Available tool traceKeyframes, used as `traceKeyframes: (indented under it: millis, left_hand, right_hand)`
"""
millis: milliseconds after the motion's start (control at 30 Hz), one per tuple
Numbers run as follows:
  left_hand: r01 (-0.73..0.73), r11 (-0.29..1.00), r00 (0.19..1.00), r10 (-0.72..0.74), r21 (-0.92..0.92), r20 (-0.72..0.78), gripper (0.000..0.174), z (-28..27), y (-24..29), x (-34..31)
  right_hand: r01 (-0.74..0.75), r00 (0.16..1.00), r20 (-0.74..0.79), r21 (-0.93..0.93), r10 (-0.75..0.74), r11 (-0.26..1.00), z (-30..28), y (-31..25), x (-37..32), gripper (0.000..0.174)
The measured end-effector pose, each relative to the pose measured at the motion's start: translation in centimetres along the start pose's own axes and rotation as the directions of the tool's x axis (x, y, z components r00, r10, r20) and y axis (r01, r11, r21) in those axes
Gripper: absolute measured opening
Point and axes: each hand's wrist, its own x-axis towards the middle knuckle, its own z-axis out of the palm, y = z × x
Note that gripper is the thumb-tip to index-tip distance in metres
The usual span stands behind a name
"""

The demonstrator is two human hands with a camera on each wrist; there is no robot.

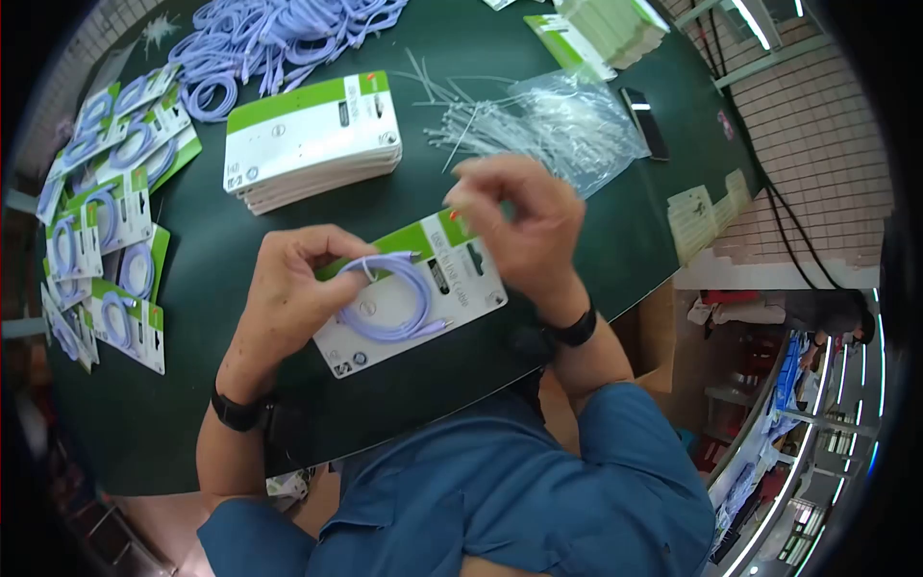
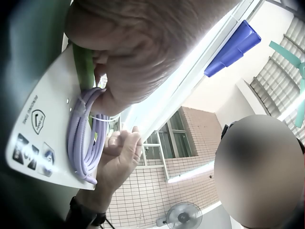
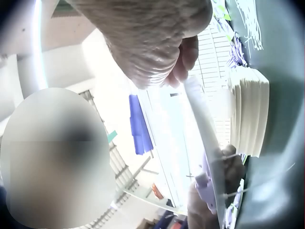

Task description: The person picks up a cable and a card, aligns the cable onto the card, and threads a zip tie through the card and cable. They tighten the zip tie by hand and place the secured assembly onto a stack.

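Note:
In the head view my left hand [image 1: 293, 284] grips the left edge of a white and green card [image 1: 471, 279] printed as USB-C cable packaging, thumb over the front. A coiled lilac USB cable [image 1: 423, 293] lies against the card's face, a clear cable tie [image 1: 366, 268] looped round the coil beside the thumb. Behind the card, a thin tie end [image 3: 267, 181] sticks out in the right wrist view. My right hand [image 1: 529, 226] hovers by the card's upper right corner, fingers loosely bent, nothing visible in them.
A stack of cards [image 1: 308, 135] stands just ahead on the dark green table. Finished-looking carded cables [image 1: 106, 221] lie at left, a heap of lilac cables [image 1: 279, 38] at the back. Loose cable ties [image 1: 490, 130], a plastic bag [image 1: 586, 120] and a phone [image 1: 645, 123] lie to the right.

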Motion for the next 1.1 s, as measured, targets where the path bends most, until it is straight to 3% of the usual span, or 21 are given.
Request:
traceKeyframes:
  millis: [67,100,133,200,233,267,300,333,467,500,600,767,867,900,967,1000,1100]
  left_hand:
    - [0.042,0.999,0.999,-0.042,0.017,-0.008,0.018,-0.2,0.8,-0.2]
    - [-0.01,1.0,1.0,0.01,-0.001,0.0,0.018,-0.3,1.0,-0.3]
    - [-0.076,0.997,0.997,0.076,-0.021,0.007,0.019,-0.4,1.2,-0.3]
    - [-0.065,0.998,0.998,0.065,-0.006,-0.002,0.019,-0.5,1.3,-0.5]
    - [-0.076,0.997,0.997,0.076,-0.012,-0.01,0.019,-0.5,1.3,-0.5]
    - [-0.09,0.996,0.996,0.089,-0.02,-0.018,0.02,-0.4,1.4,-0.5]
    - [-0.084,0.996,0.996,0.084,-0.013,-0.018,0.02,-0.4,1.5,-0.6]
    - [-0.079,0.997,0.997,0.079,-0.014,-0.018,0.02,-0.4,1.6,-0.6]
    - [-0.079,0.997,0.997,0.079,-0.008,-0.017,0.021,-0.3,1.8,-0.6]
    - [-0.079,0.997,0.997,0.079,0.004,-0.015,0.021,-0.1,1.7,-0.6]
    - [-0.082,0.997,0.996,0.083,0.007,-0.016,0.021,0.1,1.5,-0.6]
    - [-0.091,0.996,0.996,0.092,-0.013,0.011,0.021,0.1,1.1,-0.5]
    - [-0.107,0.994,0.994,0.108,-0.016,0.03,0.023,0.4,0.8,-0.8]
    - [-0.12,0.993,0.992,0.12,0.008,0.049,0.025,0.6,0.7,-0.9]
    - [-0.135,0.991,0.989,0.134,0.014,0.066,0.027,1.1,0.9,-0.9]
    - [-0.172,0.983,0.984,0.167,0.069,0.069,0.03,1.3,1.2,-1.0]
    - [-0.231,0.952,0.972,0.216,0.201,0.091,0.037,1.4,1.5,-1.1]
  right_hand:
    - [-0.316,0.933,-0.082,0.277,0.35,0.908,-0.8,1.2,1.0,0.022]
    - [-0.34,0.922,-0.078,0.308,0.379,0.889,-0.4,1.8,0.3,0.022]
    - [-0.313,0.949,0.068,0.307,0.307,0.899,0.0,2.4,0.0,0.025]
    - [-0.232,0.932,0.343,0.31,0.118,0.922,0.6,3.0,-0.6,0.032]
    - [-0.234,0.933,0.339,0.322,0.119,0.917,0.9,2.9,-1.2,0.032]
    - [-0.51,0.845,0.457,0.538,0.276,0.671,1.1,2.4,-2.2,0.037]
    - [-0.701,0.712,0.606,0.645,0.356,0.305,1.3,2.0,-3.3,0.043]
    - [-0.775,0.557,0.756,0.622,0.344,-0.113,1.5,1.9,-4.0,0.048]
    - [-0.812,0.508,0.822,0.557,0.258,-0.177,1.4,3.8,-5.4,0.059]
    - [-0.816,0.504,0.824,0.552,0.258,-0.171,1.5,4.1,-5.6,0.059]
    - [-0.778,0.618,0.76,0.627,0.198,0.022,1.7,4.1,-6.1,0.066]
    - [-0.823,0.55,0.74,0.56,0.388,0.098,1.9,2.8,-4.7,0.052]
    - [-0.553,0.764,0.633,0.545,0.123,0.631,2.7,3.8,-2.7,0.026]
    - [-0.566,0.75,0.648,0.525,0.132,0.636,2.8,3.6,-2.3,0.026]
    - [-0.122,0.858,0.51,0.31,-0.057,0.943,3.2,2.9,-1.1,0.017]
    - [0.127,0.864,0.466,0.159,-0.188,0.979,3.1,2.7,-0.8,0.015]
    - [0.185,0.878,0.439,0.059,-0.192,0.981,3.0,2.9,-0.4,0.015]
